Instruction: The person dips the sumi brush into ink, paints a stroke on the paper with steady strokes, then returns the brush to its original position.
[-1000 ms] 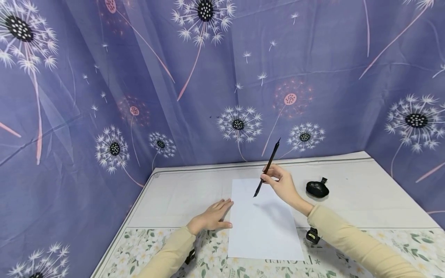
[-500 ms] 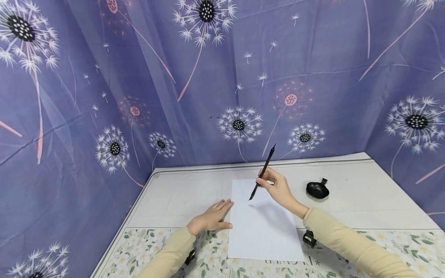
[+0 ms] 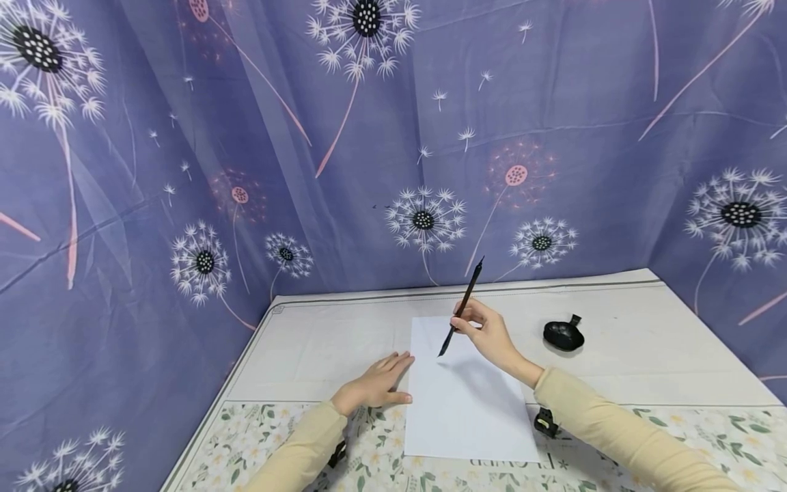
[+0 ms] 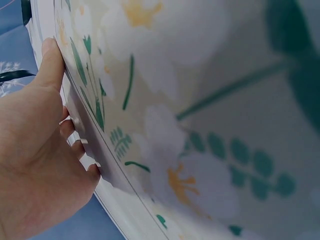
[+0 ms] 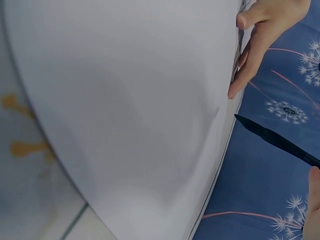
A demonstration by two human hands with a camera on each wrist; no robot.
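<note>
A slim black calligraphy brush (image 3: 470,285) is pinched between the thumb and fingers of my right hand (image 3: 494,342). It leans with its pointed tip down, close over the upper part of a white sheet of paper (image 3: 467,427). In the right wrist view the dark tip of the brush (image 5: 265,134) is apart from the paper (image 5: 115,100), with the thumb (image 5: 313,200) on the shaft. My left hand (image 3: 374,384) rests flat at the sheet's left edge, fingers straight; the left wrist view shows its thumb (image 4: 51,65) and fingertips along the tablecloth.
A small black dish (image 3: 563,335) with a tab stands to the right of the paper. The cloth (image 3: 332,335) is white at the back and flowered in front. A purple dandelion curtain (image 3: 363,137) hangs behind and at both sides.
My right hand has moved a little left and towards me, with the brush tip lower over the sheet. My left hand and the paper have stayed in place.
</note>
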